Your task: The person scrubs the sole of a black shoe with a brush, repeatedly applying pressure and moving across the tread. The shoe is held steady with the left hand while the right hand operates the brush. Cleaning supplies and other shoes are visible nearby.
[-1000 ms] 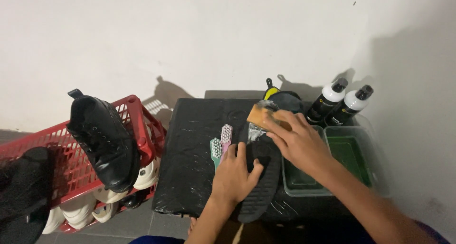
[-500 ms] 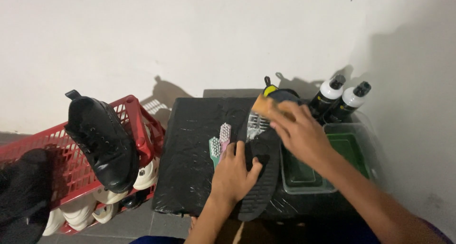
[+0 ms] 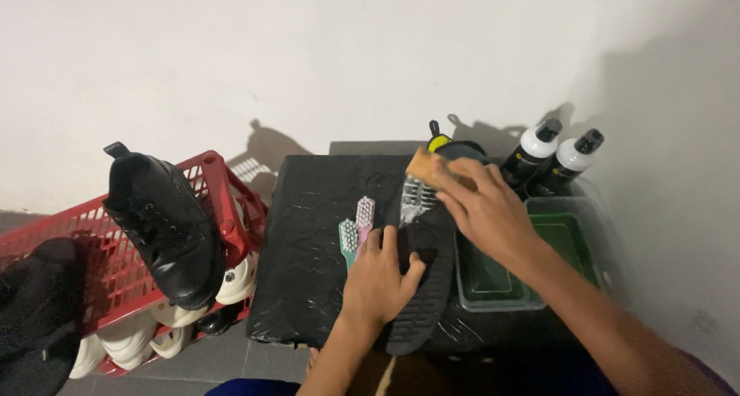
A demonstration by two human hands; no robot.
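Head view: black bench (image 3: 324, 288) at frame centre, two toothbrushes (image 3: 357, 228) left of a black shoe sole (image 3: 425, 288), two white-capped bottles (image 3: 551, 161) upper right, green tray (image 3: 532, 272) right, red basket (image 3: 92, 257) with black shoe (image 3: 166, 230) far left. Left hand (image 3: 379, 279) lies palm-down, fingers spread, pressing the sole flat. Right hand (image 3: 482, 207) has its grip closed on a wooden brush (image 3: 422, 181), bristles on the sole's upper end. Sole's heel is hidden by the brush; basket cut off at left.
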